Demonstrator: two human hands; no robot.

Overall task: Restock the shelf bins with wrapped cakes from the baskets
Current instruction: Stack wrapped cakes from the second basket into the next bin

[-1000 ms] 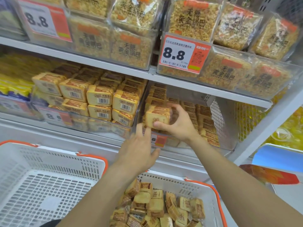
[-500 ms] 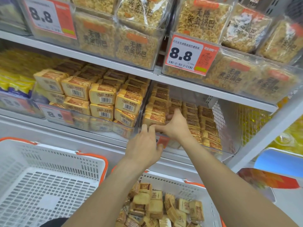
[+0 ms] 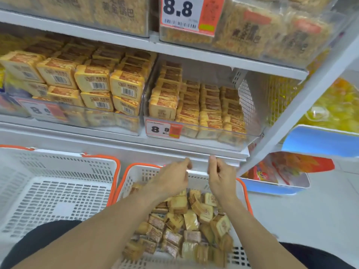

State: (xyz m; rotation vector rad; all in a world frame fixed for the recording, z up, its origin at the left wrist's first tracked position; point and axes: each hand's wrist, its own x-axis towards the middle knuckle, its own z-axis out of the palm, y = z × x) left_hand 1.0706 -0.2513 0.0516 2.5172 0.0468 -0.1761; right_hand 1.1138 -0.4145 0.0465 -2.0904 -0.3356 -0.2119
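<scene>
With both the left hand (image 3: pixel 171 177) and right hand (image 3: pixel 220 175) seemingly empty, fingers loosely curled, over the lower-centre basket (image 3: pixel 244 193), a hasty grab could crush its jumbled wrapped cakes (image 3: pixel 186 226).

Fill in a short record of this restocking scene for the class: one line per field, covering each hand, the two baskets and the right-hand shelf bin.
left hand: over the cake basket, fingers loosely curled, holding nothing
right hand: beside it, also holding nothing
right basket: white with orange rim, holds a loose pile of wrapped cakes
left basket: no cakes in the part that shows
right shelf bin: clear, cakes standing in rows, price tag on its front
</scene>
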